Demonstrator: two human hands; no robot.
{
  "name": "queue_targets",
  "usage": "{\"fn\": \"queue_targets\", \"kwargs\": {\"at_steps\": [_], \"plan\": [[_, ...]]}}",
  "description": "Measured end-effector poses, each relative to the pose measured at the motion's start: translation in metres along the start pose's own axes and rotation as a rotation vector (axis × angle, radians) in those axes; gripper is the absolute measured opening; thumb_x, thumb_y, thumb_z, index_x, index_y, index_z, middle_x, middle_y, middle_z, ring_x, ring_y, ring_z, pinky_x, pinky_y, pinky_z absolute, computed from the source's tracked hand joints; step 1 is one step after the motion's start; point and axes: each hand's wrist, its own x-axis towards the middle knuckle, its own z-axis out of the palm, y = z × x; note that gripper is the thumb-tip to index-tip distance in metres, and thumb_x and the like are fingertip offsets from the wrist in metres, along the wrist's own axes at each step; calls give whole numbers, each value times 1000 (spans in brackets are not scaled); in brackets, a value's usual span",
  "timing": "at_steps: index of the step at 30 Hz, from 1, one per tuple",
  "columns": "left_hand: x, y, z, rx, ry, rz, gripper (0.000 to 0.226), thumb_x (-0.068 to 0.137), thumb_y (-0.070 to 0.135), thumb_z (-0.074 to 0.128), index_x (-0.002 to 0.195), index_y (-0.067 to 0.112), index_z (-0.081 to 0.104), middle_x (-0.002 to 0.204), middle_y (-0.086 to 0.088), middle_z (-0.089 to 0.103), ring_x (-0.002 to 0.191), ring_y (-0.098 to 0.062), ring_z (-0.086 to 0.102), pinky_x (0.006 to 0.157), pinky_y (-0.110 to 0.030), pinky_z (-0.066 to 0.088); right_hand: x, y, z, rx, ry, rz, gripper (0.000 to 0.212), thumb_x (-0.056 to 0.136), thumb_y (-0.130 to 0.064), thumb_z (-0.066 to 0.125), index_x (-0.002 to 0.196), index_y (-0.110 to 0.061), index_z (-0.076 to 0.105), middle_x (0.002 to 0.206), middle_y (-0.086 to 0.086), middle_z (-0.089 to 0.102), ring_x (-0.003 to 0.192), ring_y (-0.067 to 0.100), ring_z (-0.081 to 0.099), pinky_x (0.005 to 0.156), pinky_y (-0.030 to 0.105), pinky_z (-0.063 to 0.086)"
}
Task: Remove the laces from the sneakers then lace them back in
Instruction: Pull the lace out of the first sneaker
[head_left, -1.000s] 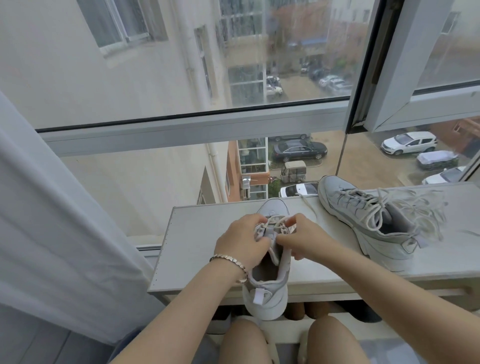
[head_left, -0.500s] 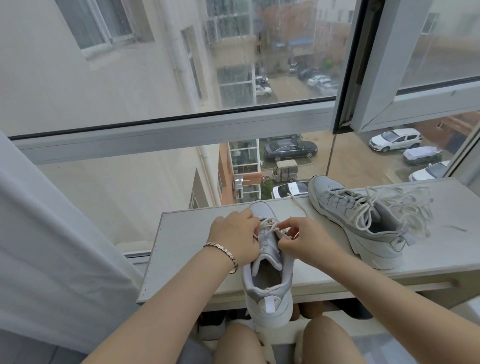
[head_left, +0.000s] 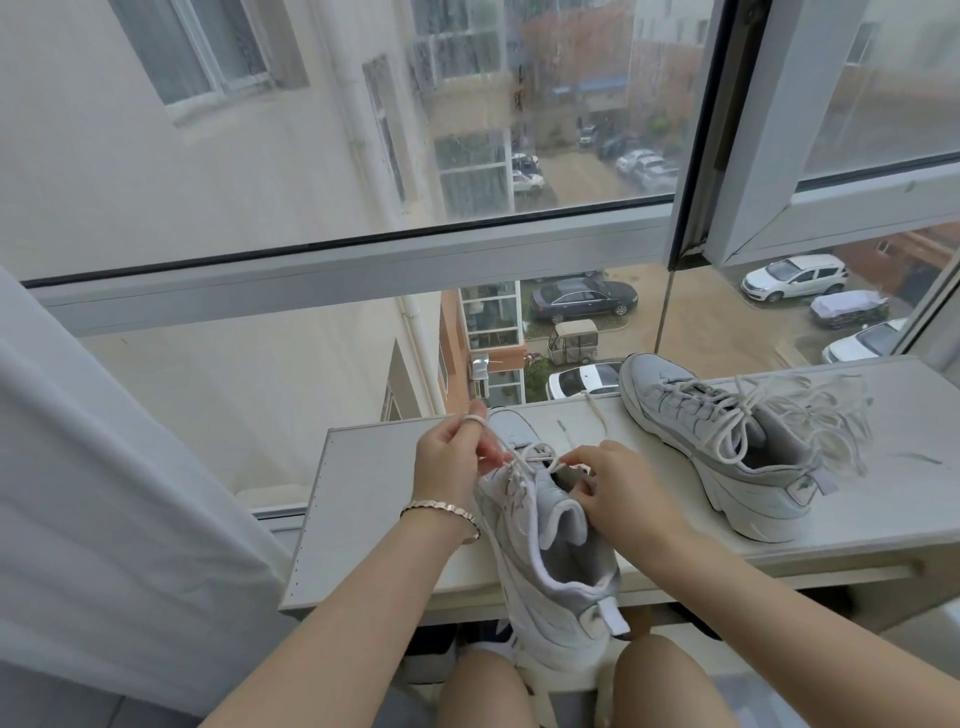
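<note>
A pale grey sneaker (head_left: 550, 566) lies toe-away on the white shelf (head_left: 374, 493), its heel hanging over the front edge above my knees. My left hand (head_left: 449, 462) has the cream lace (head_left: 524, 457) looped over a finger and holds it taut up and to the left. On the right side of the shoe's tongue my right hand (head_left: 618, 493) pinches the sneaker near the upper eyelets. A free lace end (head_left: 597, 415) trails across the shelf behind my right hand. The second sneaker (head_left: 727, 447) stands laced at the right.
A large window with a grey frame (head_left: 332, 270) rises directly behind the shelf. A white curtain (head_left: 104, 493) hangs at the left. The second sneaker's loose lace loops (head_left: 831, 415) spread over the shelf's right part. Dark shoes sit under the shelf.
My left hand has lifted up and left, drawing the lace out of the eyelets. The sneaker has tipped a little to the right, and my right hand has slid down toward the tongue.
</note>
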Motion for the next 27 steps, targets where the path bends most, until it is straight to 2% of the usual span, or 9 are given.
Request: {"fn": "queue_targets", "kwargs": {"at_steps": [6,9,11,13,15,17,22,24,27], "plan": [[8,10,-19,562,-123,305,55,84,25,66,38,19,36,37,5,32,37,-7,31,51,-19,36,1,-6,-9,-112,40,-46,35,89,-14,49,120,-24,60,92,1,46,89,25,56,67,28,39],[19,14,-27,-224,-20,-169,54,93,13,46,40,17,47,33,0,27,28,-12,30,55,-29,48,3,-2,-17,-134,66,-20,38,90,-16,50,127,-25,55,105,2,51,94,23,57,68,26,38],[22,17,-36,-528,33,-347,38,94,20,46,56,16,45,34,4,25,27,-10,25,41,-18,42,3,2,-20,-133,68,2,38,90,-16,50,127,-23,55,108,3,53,95,24,57,72,30,44],[22,13,-47,-164,84,-235,38,90,26,55,57,17,40,34,7,23,32,-12,23,35,-12,25,1,5,-21,-108,77,21,34,90,-17,51,123,-23,59,106,3,54,93,23,57,73,31,46],[19,5,-56,584,62,31,52,83,36,65,47,18,32,36,9,24,40,-15,25,39,-18,24,1,6,-20,-96,79,28,33,90,-18,51,121,-23,60,105,3,55,94,22,57,72,30,44],[20,-2,-59,809,73,86,57,84,44,61,44,16,33,35,7,29,39,-15,30,42,-20,25,1,7,-19,-84,82,35,32,90,-17,51,121,-22,61,106,3,56,95,22,57,74,30,44],[34,-4,-77,-264,256,-580,46,95,38,31,60,9,40,30,1,30,20,-10,20,37,-2,18,0,13,-20,-59,121,62,31,88,-14,52,117,-19,63,103,5,59,94,22,57,76,31,45],[31,-8,-81,-23,370,-571,35,93,25,33,77,2,52,42,-8,46,30,-17,38,39,-11,27,0,13,-19,-56,121,60,32,88,-15,52,117,-19,63,103,5,58,93,21,57,74,31,44],[19,-19,-74,946,287,-281,44,88,18,46,128,2,39,117,-21,52,101,-33,55,75,-31,40,1,11,-16,-99,118,52,32,89,-16,51,119,-20,62,101,4,55,93,22,57,69,28,40]]}}
